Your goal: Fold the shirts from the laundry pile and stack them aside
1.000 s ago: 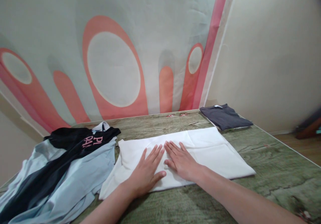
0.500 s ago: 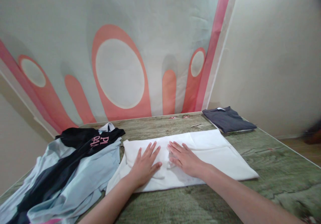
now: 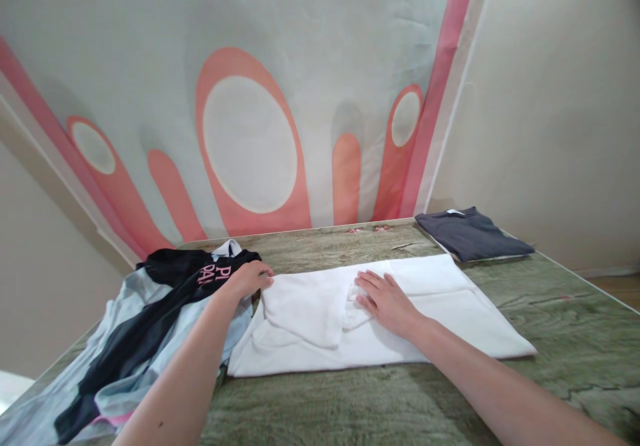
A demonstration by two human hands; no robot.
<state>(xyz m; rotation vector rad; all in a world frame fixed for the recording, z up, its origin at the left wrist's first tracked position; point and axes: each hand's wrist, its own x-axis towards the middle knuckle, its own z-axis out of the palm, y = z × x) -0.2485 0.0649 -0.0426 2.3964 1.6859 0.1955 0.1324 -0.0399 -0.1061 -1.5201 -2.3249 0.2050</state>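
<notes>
A folded white garment [image 3: 400, 339] lies spread across the table in front of me, with a sleeve-like flap [image 3: 305, 313] turned over on its left half. My left hand [image 3: 249, 279] is at the garment's far left corner, its fingers bent and closed on the cloth there; the fingertips are partly hidden. Flat on the middle of the garment rests my right hand [image 3: 387, 303], fingers stretched out beside a small bunched bit of white cloth [image 3: 355, 309].
To the left is a loose pile of clothes, with a black garment with pink lettering [image 3: 175, 313] over light blue cloth [image 3: 145, 379]. A folded dark grey shirt [image 3: 475, 236] lies at the far right of the wood-patterned table [image 3: 310, 406]. Behind stands a patterned wall panel [image 3: 320, 46].
My left hand has moved from flat on the garment to its far left corner. My right hand stays on the cloth. The view has shifted slightly, moving everything rightward in the picture.
</notes>
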